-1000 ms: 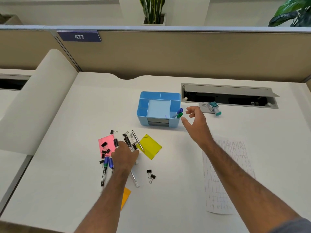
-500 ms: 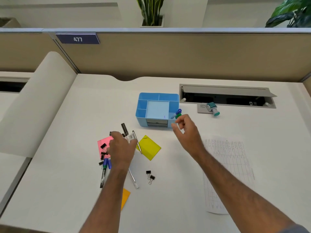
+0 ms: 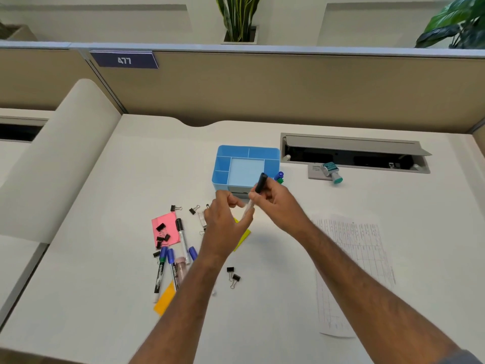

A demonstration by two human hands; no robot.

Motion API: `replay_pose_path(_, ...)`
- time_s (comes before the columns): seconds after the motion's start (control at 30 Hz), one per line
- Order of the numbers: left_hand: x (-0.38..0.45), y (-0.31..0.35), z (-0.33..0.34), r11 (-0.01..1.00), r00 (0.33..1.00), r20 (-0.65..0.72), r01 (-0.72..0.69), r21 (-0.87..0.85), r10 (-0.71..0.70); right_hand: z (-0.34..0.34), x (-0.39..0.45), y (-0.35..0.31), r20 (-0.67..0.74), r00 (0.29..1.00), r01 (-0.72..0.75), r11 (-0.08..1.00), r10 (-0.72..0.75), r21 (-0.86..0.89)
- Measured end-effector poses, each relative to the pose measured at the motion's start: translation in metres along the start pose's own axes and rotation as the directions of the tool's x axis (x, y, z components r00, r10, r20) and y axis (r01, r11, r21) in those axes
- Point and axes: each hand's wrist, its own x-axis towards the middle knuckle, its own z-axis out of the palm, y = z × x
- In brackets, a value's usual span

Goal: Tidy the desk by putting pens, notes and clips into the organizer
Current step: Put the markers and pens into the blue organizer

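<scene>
Head view shows both hands meeting just in front of the blue organizer [image 3: 246,166], passing a black-capped marker [image 3: 256,195] between them. The right hand [image 3: 280,203] pinches the marker near its cap, which points up and away; the left hand [image 3: 225,219] has its fingers curled at the white lower barrel, though whether it grips or merely touches is unclear. Two markers [image 3: 279,177] already stand in the organizer's right compartment. My judgement: let the left hand release first, then tip the marker upright and lower it beside those two, not into the shallow middle tray. Other markers [image 3: 168,266], binder clips [image 3: 233,274] and a pink note [image 3: 166,227] lie on the table [image 3: 105,285] to the near left, awaiting their turn.
</scene>
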Motion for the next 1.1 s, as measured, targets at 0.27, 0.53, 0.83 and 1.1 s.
replay_pose_path(0.27, -0.004, -0.082, -0.036, 0.918, 0.937, -0.093, 0.348, 0.192, -0.336, -0.052, 0.025, -0.006, -0.283, 0.956, 0.06, 0.995, -0.081, -0.082)
replay_pose_path(0.53, -0.02, -0.141, -0.055, 0.722, 0.841, -0.103, 0.512, 0.466, -0.531, -0.063, 0.043, 0.007, -0.33, 0.943, -0.042, 0.969, -0.042, -0.243)
replay_pose_path(0.83, -0.028, -0.141, -0.044, 0.703, 0.864, -0.031, 0.429, 0.567, -0.502, -0.051, 0.04, 0.022, -0.293, 0.956, -0.093, 0.952, 0.003, -0.291)
replay_pose_path(1.1, -0.022, -0.13, -0.05, 0.774, 0.908, -0.082, 0.395, 0.494, -0.411, -0.051, 0.025, 0.023, -0.32, 0.947, -0.052, 0.979, -0.014, -0.197)
